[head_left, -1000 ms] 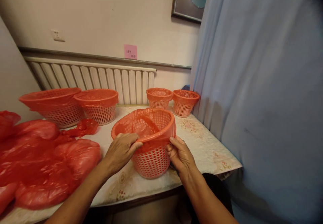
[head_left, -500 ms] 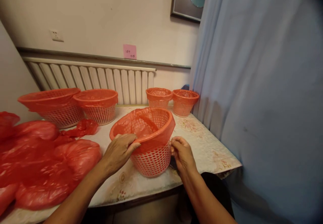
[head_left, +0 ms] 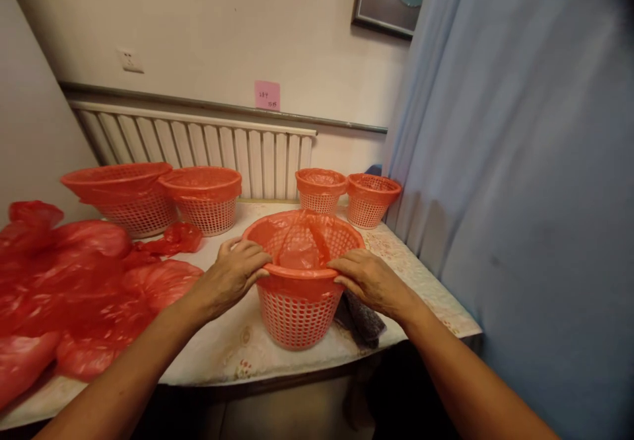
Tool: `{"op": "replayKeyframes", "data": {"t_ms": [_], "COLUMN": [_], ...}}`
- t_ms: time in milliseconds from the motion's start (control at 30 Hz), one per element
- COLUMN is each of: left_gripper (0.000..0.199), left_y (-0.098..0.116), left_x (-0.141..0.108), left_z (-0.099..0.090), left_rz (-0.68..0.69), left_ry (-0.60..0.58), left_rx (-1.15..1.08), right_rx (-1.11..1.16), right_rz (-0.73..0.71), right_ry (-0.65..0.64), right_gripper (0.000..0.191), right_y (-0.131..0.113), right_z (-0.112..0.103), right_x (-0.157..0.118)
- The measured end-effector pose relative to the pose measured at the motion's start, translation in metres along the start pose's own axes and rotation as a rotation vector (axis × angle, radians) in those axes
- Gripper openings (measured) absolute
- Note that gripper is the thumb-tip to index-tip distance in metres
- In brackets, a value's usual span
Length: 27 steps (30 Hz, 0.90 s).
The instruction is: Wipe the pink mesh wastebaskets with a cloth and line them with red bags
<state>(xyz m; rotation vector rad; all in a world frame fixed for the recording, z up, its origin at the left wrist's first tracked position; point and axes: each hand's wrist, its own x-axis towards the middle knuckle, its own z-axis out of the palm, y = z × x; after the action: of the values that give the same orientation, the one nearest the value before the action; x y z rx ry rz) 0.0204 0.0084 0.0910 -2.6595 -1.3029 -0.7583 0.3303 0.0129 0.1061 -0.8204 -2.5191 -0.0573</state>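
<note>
A plastic mesh basket point(head_left: 297, 318) stands upright near the table's front edge. A thin red plastic bag point(head_left: 300, 245) lines it and is folded over its rim. My left hand point(head_left: 240, 265) is closed on the left side of the near rim, fingers over the edge and thumb outside. On the right side of that rim, my right hand point(head_left: 374, 278) grips in the same way, thumb below the edge. A dark cloth point(head_left: 361, 321) lies on the table beside the basket, partly behind it and under my right hand.
Filled red plastic bags point(head_left: 99, 288) are heaped at the left of the floral-covered table point(head_left: 208, 361). Lined baskets stand at the back left point(head_left: 208, 212) and back right point(head_left: 319, 199). A radiator point(head_left: 208, 146) runs along the wall; a blue curtain point(head_left: 520, 162) hangs at the right.
My right hand has moved up from the basket's side onto its rim. The basket has gone from tilted to level. The view has shifted slightly, exposing more of the dark cloth.
</note>
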Motion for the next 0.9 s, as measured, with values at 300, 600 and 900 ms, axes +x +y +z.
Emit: {"op": "replayKeyframes", "data": {"t_ms": [300, 600, 900], "left_gripper": [0.038, 0.017, 0.023], "left_y": [-0.021, 0.036, 0.079], "left_x": [-0.020, -0.061, -0.069], "left_z": [0.011, 0.078, 0.084], "left_rz": [-0.316, -1.053, -0.865], "left_ry": [0.270, 0.654, 0.677], "left_rx": [-0.111, -1.359, -2.274], "right_rx": [0.122, -0.042, -0.056], "right_rz": [0.027, -0.009, 0.020], "right_ry": [-0.238, -0.272, -0.306], "right_gripper": [0.034, 0.051, 0.050], "right_y": [-0.030, -0.057, -0.060], "right_z": [0.024, 0.054, 0.057], "right_x": [0.022, 0.053, 0.052]}}
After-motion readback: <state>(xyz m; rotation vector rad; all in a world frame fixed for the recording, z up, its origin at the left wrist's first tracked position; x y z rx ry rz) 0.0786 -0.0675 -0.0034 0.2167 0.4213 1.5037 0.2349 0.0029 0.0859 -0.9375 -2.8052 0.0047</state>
